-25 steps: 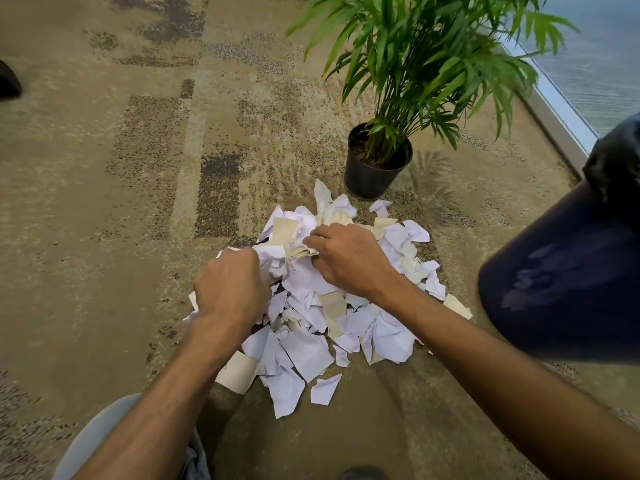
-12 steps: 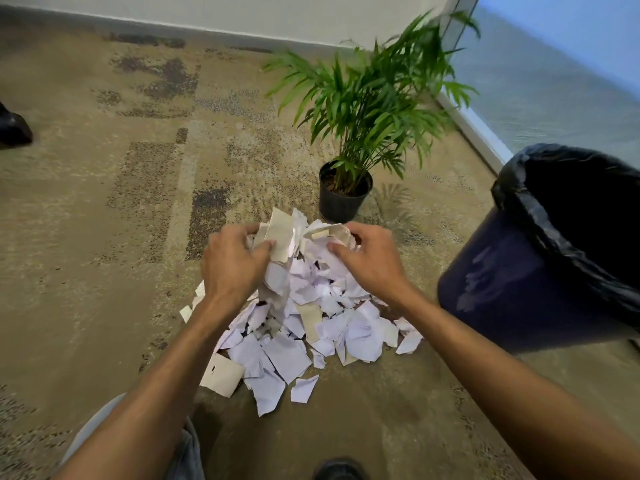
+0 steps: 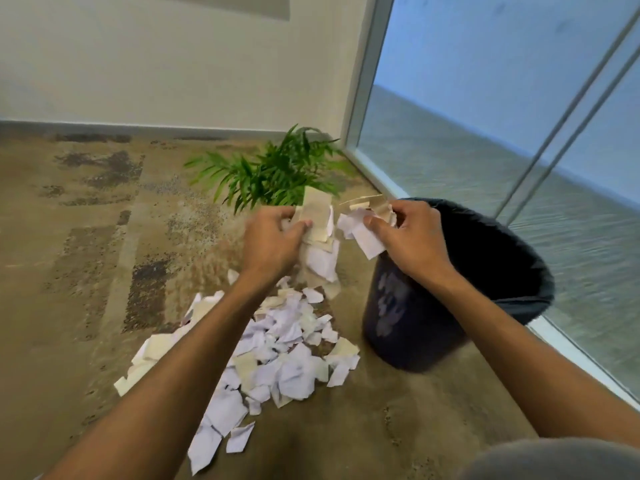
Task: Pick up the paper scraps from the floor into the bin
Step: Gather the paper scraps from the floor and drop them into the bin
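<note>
The paper scraps (image 3: 277, 344) lie mostly in a loose pile on the floor (image 3: 86, 271), below and toward the body from both hands. Two bundles have been lifted out of that pile since half a second ago, when both hands were still down among the pieces. The left hand (image 3: 273, 242) is clamped on a stack of cream and white pieces (image 3: 320, 237), several hanging loose below the grip. The right hand (image 3: 408, 237) pinches a smaller bunch (image 3: 363, 233) between thumb and fingers.

The bin (image 3: 433, 306), lined with a dark bag, stands directly under and beyond the right grip, its open mouth tilted toward the person. The right bundle sits at the near rim; the left bundle remains short of it, over bare floor. Judgement: the carry phase is nearly complete, and release should follow once the left grip clears the rim. Dangling pieces may drop outside.

Both forearms extend forward, wrists level, palms turned inward. A potted plant (image 3: 273, 174) stands beyond the left grip.
</note>
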`<state>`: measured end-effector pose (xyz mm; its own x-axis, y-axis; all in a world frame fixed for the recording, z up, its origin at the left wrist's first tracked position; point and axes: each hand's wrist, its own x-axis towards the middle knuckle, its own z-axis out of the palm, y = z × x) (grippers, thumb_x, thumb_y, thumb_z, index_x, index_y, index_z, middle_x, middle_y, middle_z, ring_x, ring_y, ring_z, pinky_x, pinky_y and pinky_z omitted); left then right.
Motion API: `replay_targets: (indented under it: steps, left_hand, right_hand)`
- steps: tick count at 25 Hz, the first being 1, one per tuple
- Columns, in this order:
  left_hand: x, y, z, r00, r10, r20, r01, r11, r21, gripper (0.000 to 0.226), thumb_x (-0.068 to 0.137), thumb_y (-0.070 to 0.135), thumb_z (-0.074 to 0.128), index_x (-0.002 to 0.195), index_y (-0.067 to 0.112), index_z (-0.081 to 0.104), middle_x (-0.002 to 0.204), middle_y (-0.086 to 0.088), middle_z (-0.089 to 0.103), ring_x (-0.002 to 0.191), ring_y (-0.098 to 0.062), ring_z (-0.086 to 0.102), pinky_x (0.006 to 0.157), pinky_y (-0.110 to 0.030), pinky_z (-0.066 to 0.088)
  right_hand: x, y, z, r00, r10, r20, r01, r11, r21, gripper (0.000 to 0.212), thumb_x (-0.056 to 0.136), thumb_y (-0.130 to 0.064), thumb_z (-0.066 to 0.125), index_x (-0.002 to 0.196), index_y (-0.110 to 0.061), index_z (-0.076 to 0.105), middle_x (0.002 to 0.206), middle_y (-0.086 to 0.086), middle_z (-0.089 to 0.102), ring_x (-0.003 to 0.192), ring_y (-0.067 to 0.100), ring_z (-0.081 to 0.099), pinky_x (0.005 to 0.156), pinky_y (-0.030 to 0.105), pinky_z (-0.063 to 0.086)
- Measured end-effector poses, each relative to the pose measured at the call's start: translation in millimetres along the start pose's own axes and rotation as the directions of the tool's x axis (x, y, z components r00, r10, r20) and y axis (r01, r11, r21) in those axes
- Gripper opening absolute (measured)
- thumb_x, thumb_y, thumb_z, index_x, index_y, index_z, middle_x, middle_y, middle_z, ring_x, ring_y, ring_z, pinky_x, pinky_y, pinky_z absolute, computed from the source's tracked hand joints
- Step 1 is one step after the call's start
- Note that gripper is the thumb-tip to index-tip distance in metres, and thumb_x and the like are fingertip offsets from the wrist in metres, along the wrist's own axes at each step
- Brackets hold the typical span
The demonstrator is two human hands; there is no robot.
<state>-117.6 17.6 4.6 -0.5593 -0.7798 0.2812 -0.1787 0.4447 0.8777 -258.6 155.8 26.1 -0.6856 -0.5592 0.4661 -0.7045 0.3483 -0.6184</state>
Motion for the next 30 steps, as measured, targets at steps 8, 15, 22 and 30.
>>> replay_targets:
  steps: [8,15,22,30]
  left_hand:
    - [52.4,91.8,135.3,0.951,0.127,0.283,-0.182,0.967,0.18,0.014,0.082,0.014,0.066,0.072,0.006,0.063,0.074,-0.012,0.065,0.071,-0.026,0.063,0.059,-0.038,0.047]
    - [39.3,77.3,214.1,0.792,-0.028,0.61,-0.299,0.853,0.428,0.005,0.088,0.004,0.052,0.093,0.004,0.053,0.103,-0.021,0.057,0.092,-0.034,0.058,0.07,-0.044,0.049]
    - [32.1,74.8,237.7,0.614,-0.174,0.77,-0.469,0.704,0.533,0.017,0.088,0.023,0.058,0.098,0.01,0.056,0.099,-0.009,0.058,0.085,-0.026,0.054,0.075,-0.038,0.046]
    - [29.8,65.0,145.9,0.756,0.444,0.481,-0.608,0.748,0.266,0.011,0.085,0.02,0.049,0.08,0.013,0.056,0.082,-0.009,0.064,0.076,-0.032,0.06,0.056,-0.034,0.036]
  right_hand:
    - [19.9,72.2,-78.1,0.989,0.104,-0.103,-0.137,0.909,-0.394,0.021,0.08,-0.03,0.068,0.071,-0.012,0.066,0.062,0.004,0.062,0.059,0.024,0.057,0.046,0.025,0.033]
    - [14.5,131.6,-56.5,0.934,0.349,0.075,-0.226,0.74,-0.633,0.026,0.082,-0.031,0.068,0.104,-0.017,0.067,0.09,0.006,0.063,0.09,0.029,0.061,0.062,0.03,0.038]
    - [17.7,141.8,-48.4,0.817,0.508,0.273,-0.182,0.676,-0.714,0.027,0.089,-0.03,0.059,0.112,-0.017,0.061,0.107,0.011,0.065,0.097,0.032,0.063,0.072,0.035,0.048]
    - [18.1,66.1,-38.7,0.97,-0.242,-0.026,0.177,0.772,-0.61,0.02,0.085,-0.016,0.051,0.096,-0.017,0.068,0.09,0.001,0.07,0.08,0.027,0.065,0.061,0.034,0.046]
